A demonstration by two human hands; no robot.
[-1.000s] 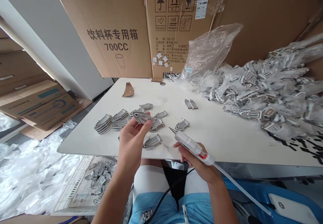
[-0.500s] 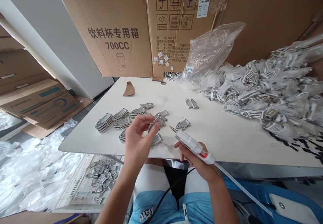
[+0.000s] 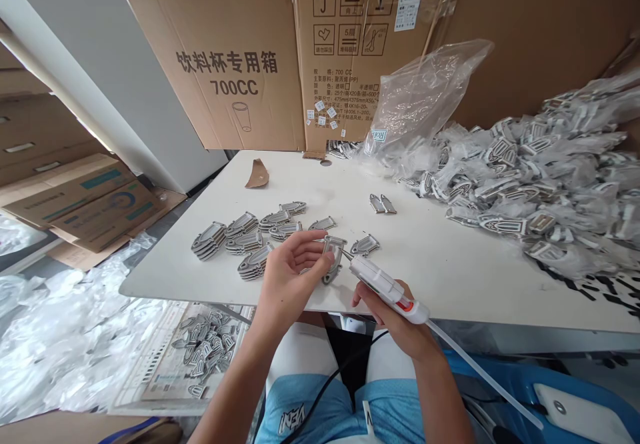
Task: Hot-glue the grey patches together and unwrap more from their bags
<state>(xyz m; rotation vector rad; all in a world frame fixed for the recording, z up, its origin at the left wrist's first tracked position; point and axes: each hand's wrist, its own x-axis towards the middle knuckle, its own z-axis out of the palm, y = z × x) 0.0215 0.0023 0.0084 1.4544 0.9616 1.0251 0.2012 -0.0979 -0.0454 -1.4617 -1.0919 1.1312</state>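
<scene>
My left hand pinches a grey shield-shaped metal piece above the table's front part. In my right hand is a white glue gun with a long clear glue stick out of its back. The gun's nozzle tip meets the right edge of the held piece, or is very near it; touching or not, I cannot tell. Stacks of similar pieces lie left of my left hand. A single piece lies just beyond the nozzle, and a pair sits farther back.
Bagged metal pieces heap up on the right of the white table. Large cardboard boxes stand behind it. A crate with loose pieces is below left, beside plastic bags. A cardboard scrap lies at the back left.
My left hand has moved right and turned the metal piece upright, bringing it up to the nozzle. The glue gun has stayed nearly in place.
</scene>
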